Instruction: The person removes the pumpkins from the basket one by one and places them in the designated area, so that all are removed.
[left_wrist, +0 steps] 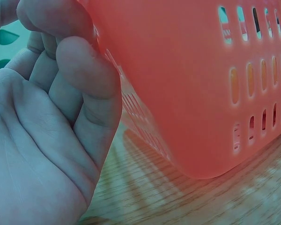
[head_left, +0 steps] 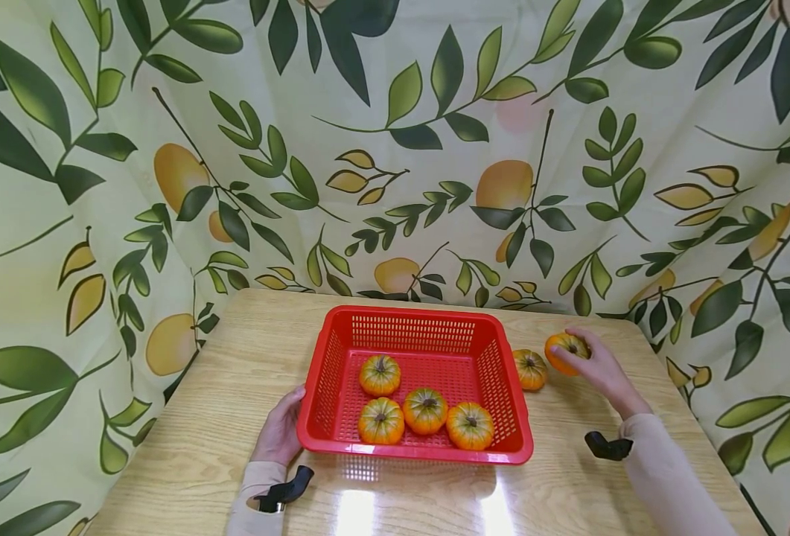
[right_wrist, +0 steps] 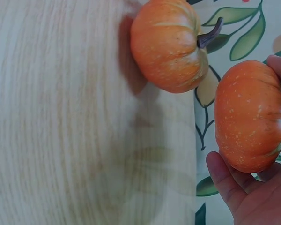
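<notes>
Head view, nearest part: two pale sleeves (head_left: 669, 469) come in from the bottom, and each wrist carries a small black device (head_left: 609, 447).
Table (head_left: 200, 432): it has a light wood grain, and two bright patches of light lie on its near part.
Left hand (head_left: 281, 428): it grips the left rim of the red basket (head_left: 421, 451); the left wrist view shows its fingers bent, with tips against the plastic.
Basket walls: they are pierced with many slots, and the basket sits on the table.
Front row inside: three pumpkins (head_left: 425, 410), orange with pale tops and dark stems.
Behind this row: one back pumpkin (head_left: 380, 375), on the left side of the basket.
Way into the basket: a loose pumpkin (head_left: 530, 370) sits on the table just beside the right wall. It stands, together with this wall, between the right hand (head_left: 605, 376) and the basket's inside. Whether it touches the wall, I cannot tell.
Right grip: thumb and fingers grasp the held pumpkin (head_left: 569, 344), near the table's far right corner; in the right wrist view it is apart from the loose one.
Farthest: a hanging cloth (head_left: 395, 149) with green leaves and orange fruit surrounds the table behind and at both sides.
</notes>
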Demonstrator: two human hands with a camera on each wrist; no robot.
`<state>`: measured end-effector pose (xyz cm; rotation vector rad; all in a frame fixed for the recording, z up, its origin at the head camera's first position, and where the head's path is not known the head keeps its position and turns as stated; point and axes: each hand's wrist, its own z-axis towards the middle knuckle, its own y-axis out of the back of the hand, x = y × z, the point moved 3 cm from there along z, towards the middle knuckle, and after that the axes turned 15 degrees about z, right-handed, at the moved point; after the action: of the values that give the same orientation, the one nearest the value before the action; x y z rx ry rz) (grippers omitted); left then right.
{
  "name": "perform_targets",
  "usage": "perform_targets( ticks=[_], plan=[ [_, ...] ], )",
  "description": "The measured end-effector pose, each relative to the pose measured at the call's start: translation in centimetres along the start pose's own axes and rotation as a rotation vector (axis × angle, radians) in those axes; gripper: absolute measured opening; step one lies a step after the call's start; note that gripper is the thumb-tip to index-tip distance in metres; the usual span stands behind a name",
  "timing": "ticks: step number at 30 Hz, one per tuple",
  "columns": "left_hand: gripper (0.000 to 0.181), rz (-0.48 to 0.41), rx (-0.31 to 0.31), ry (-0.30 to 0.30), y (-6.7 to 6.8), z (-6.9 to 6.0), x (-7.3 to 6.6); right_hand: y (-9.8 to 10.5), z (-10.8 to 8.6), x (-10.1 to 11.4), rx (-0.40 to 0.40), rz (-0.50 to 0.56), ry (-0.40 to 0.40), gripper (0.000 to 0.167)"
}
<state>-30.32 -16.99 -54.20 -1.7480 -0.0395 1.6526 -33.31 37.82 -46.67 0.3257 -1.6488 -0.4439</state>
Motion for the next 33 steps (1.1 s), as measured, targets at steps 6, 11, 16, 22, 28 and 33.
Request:
perform_targets(
  ticks=[6,11,16,22,28,33],
  plan=[
    [0.052,-0.013,0.018,-0.007,-0.1,0.0,0.0,-0.1,0.0,-0.8,0.005,0.005,-0.021,0.086],
    [0.052,-0.017,0.013,-0.006,-0.1,0.0,0.0,-0.2,-0.1,-1.4,0.009,0.002,-0.035,0.088],
    [0.052,-0.020,0.006,-0.005,0.0,0.0,0.0,-0.3,-0.2,-2.1,0.013,-0.006,-0.056,0.089],
    [0.052,-0.017,0.016,-0.003,-0.1,0.0,0.0,-0.6,-0.3,-2.7,0.013,0.005,-0.092,0.091],
    [0.050,-0.014,0.008,-0.002,0.0,0.0,0.0,-0.6,-0.5,-3.2,0.013,0.008,-0.123,0.092],
    [0.050,-0.010,0.010,-0.004,-0.1,0.0,-0.1,-0.6,-0.5,-3.5,0.016,-0.003,-0.145,0.093]
  ],
)
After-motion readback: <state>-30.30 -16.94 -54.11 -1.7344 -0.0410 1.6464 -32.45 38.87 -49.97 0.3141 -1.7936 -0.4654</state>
